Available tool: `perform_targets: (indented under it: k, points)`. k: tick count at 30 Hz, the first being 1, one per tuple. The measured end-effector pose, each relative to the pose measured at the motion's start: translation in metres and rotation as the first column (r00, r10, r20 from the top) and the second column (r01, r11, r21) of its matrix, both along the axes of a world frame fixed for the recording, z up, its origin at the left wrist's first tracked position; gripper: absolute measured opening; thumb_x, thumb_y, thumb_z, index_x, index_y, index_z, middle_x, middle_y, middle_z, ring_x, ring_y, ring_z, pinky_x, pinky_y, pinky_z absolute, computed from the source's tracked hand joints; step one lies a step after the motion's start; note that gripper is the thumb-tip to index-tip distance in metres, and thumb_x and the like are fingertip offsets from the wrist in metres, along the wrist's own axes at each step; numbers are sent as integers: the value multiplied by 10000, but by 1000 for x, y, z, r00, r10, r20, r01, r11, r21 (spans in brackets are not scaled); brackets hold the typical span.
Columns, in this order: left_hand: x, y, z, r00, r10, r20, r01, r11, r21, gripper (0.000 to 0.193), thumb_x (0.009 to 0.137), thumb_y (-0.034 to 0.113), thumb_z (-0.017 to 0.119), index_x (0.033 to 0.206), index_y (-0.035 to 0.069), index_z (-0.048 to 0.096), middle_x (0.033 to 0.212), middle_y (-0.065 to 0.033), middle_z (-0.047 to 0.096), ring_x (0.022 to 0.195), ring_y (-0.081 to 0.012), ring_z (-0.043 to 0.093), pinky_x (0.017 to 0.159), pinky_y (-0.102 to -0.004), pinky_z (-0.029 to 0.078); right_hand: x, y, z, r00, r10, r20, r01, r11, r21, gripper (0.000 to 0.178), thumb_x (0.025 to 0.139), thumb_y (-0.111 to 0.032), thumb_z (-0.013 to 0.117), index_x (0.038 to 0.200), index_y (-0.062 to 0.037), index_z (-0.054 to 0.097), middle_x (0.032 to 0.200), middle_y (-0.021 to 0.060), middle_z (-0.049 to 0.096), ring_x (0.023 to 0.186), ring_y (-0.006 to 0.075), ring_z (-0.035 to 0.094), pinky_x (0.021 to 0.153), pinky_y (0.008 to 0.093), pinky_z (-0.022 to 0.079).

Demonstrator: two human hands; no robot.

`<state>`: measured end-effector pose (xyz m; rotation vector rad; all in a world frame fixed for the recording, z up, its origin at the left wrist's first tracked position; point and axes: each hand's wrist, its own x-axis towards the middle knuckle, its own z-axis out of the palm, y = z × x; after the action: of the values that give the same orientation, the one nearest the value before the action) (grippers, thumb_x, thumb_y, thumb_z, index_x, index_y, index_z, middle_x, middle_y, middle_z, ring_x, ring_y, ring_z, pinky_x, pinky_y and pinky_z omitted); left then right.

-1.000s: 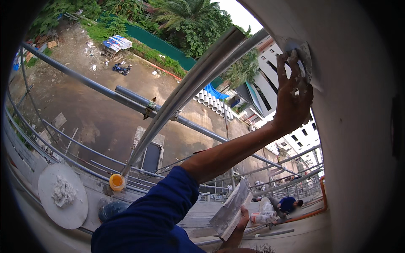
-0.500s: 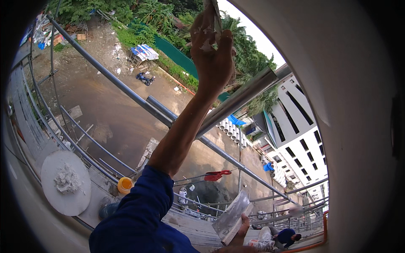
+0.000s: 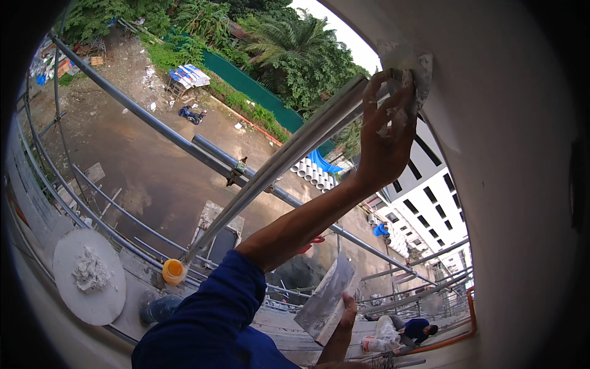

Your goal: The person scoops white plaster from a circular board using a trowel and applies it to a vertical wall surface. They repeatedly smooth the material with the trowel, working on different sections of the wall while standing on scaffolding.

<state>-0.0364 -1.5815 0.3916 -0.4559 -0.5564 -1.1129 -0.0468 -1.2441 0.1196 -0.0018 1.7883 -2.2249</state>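
The left hand [image 3: 386, 138] is raised to the white wall [image 3: 510, 184], and its fingers [image 3: 393, 104] close around a lump of plaster [image 3: 413, 71] and press it on the wall. Lower beside the wall, the right hand [image 3: 341, 329] grips a trowel [image 3: 322, 304], blade tilted up. A round board [image 3: 89, 277] with plaster lies far left of the wall, near a yellow cup [image 3: 173, 270].

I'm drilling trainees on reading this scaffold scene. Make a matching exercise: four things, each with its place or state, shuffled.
Things:
1. putty knife
2. steel trowel
3. round board
4. yellow cup

Place or state:
A. on the ledge, bearing a plaster lump
B. pressed against the white wall
C. at the foot of the scaffold pole
D. held low in the right hand

Pairs: 1-B, 2-D, 3-A, 4-C
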Motion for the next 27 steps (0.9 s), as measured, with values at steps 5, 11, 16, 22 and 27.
perform_targets:
  k: [5, 11, 16, 22, 27]
  points:
    - [-30, 95, -32, 971, -172, 165, 200, 964, -175, 518, 846, -65, 628, 1319, 147, 608, 1482, -208, 321, 1309, -356, 468, 919, -369, 535, 24, -10, 29, 1000, 14, 10, -13, 988, -153, 558, 898, -277, 553, 1375, -4, 458, 1268, 167, 571, 1156, 329, 562, 1038, 437, 426]
    - [71, 66, -174, 271, -663, 698, 888, 452, 84, 298, 1030, 156, 505, 1280, -4, 483, 1008, -113, 649, 827, -130, 647, 623, -247, 548, 2, -35, 45, 978, -111, -175, 58, 957, -285, 680, 980, -475, 491, 1479, -38, 338, 1450, 171, 433, 1287, 332, 463, 1098, 448, 369]
    - [155, 69, -260, -96, -907, 410, 778, 188, 600, 192, 1017, 159, 518, 1118, -3, 501, 796, -133, 611, 610, -166, 606, 429, -283, 470, -24, -76, 41, 527, -155, -836, 520, 837, 172, 716, 1027, -470, 406, 1498, 43, 236, 1534, 252, 293, 1387, 368, 368, 1141, 512, 290]
    - [187, 49, -273, 19, -914, 406, 755, 280, 593, 202, 1011, 174, 541, 1086, -11, 512, 737, -134, 601, 589, -157, 589, 406, -267, 433, -4, -119, 12, 222, 395, -892, 562, 696, 448, 603, 988, -446, 519, 1290, 69, 440, 1232, 243, 535, 1090, 307, 569, 900, 437, 446]
    - [231, 7, -260, 194, -451, 871, 395, 849, 351, 260, 995, 141, 554, 1218, 10, 528, 945, -134, 650, 700, -155, 622, 543, -288, 522, 30, -169, 6, 525, 747, -408, -476, 655, 587, 428, 1016, -436, 481, 1035, -14, 547, 799, 20, 570, 701, 110, 533, 585, 276, 412]
